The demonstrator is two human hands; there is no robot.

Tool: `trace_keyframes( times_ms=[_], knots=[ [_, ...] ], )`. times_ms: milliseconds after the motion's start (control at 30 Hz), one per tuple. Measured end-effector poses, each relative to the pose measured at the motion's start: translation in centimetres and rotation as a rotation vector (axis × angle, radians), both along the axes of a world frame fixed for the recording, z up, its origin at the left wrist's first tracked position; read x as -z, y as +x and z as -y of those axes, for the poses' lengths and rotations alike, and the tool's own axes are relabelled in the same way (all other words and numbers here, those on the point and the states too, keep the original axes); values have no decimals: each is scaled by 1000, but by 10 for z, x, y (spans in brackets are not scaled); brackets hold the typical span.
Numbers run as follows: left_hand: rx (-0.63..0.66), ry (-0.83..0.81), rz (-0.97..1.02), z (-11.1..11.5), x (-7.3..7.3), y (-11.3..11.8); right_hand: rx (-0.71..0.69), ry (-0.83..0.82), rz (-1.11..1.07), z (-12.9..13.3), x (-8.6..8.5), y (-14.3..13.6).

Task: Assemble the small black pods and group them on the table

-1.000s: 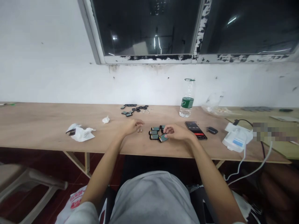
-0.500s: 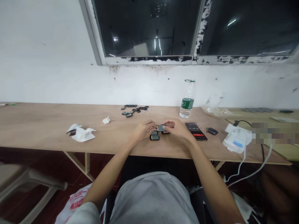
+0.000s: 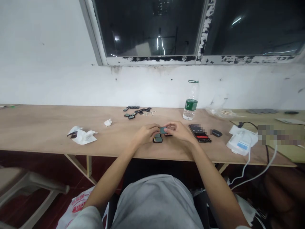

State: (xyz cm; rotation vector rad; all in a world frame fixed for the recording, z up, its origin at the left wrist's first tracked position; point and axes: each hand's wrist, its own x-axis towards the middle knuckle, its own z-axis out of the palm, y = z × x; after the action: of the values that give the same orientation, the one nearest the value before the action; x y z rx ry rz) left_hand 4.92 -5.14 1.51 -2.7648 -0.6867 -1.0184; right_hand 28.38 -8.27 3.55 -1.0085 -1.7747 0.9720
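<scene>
A small flat rectangular panel (image 3: 163, 130), greenish on the face toward me, sits between my two hands just above the table. My right hand (image 3: 177, 131) pinches its right side between thumb and fingers. At the panel's left edge are the bent, closed fingertips of my left hand (image 3: 148, 133); they also seem to grip it. Directly below lies a black-rimmed piece with a grey screen-like face (image 3: 157, 139). Another dark piece (image 3: 168, 135) is partly hidden under the right fingers. Further back, several similar dark pieces (image 3: 131, 117) lie in a loose group.
Tiny pale bits (image 3: 149, 113) lie beside the far group. A water bottle (image 3: 190, 105) stands behind, right. On the right are a phone (image 3: 200, 133), a small black object (image 3: 216, 133) and a white device (image 3: 240, 143) with cables. Crumpled tissues (image 3: 84, 136) lie left on the table (image 3: 47, 127).
The panel between my hands has changed its facing: its grey face with a yellowish left edge now looks plain green. Both hands stay almost in place.
</scene>
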Motion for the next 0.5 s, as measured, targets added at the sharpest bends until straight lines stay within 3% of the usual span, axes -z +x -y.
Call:
trace_keyframes(
  times_ms=[167,500],
  knots=[
    [-20,46,20,-4,7,-1,3,-36,-63,2,-3,-1],
    [-54,-88,112,-3,8,0,65,-88,-142,0,-3,-3]
  ],
)
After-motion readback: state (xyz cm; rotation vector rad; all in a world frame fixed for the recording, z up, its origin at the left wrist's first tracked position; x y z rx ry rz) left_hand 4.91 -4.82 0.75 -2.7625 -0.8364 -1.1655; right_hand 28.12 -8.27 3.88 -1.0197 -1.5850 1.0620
